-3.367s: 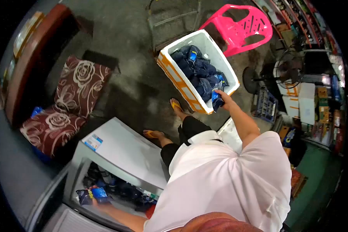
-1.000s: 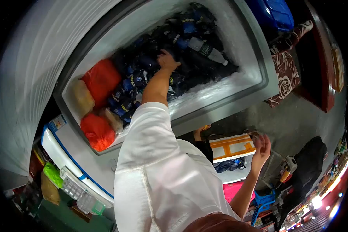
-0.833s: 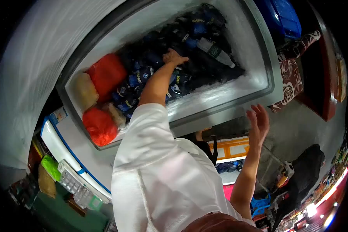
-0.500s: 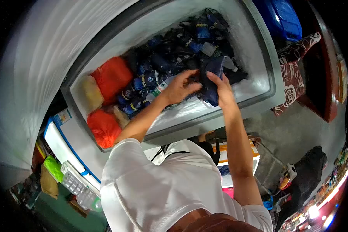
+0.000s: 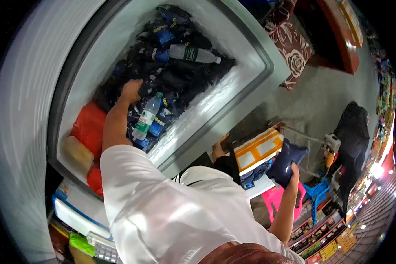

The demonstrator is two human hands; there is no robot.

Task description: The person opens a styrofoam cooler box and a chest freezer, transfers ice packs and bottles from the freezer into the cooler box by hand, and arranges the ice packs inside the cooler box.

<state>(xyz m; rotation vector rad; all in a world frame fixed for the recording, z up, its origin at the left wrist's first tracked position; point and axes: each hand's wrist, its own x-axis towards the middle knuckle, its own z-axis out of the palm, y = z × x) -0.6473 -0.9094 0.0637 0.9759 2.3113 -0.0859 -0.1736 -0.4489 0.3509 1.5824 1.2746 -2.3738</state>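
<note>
As the left hand [image 5: 131, 91] reaches into the freezer [image 5: 278, 72], dark blue pack [image 5: 287, 159]: in the right hand [image 5: 293, 177], near the foam box [image 5: 260, 151].
Right grip: clenched on pack.
Left grip: fingertips hidden, cannot tell.
Green-capped bottle [image 5: 148, 118]: near left hand.

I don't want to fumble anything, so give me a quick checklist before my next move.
1. Right hand gripping the dark pack: ok.
2. Left hand gripping something in the freezer: cannot tell, its fingers are hard to make out.
3. Freezer open: ok.
4. Foam box open: ok, dark contents visible inside.
5. Freezer packs free of bottles: not ok, a green-capped bottle and another bottle lie on them.
</note>
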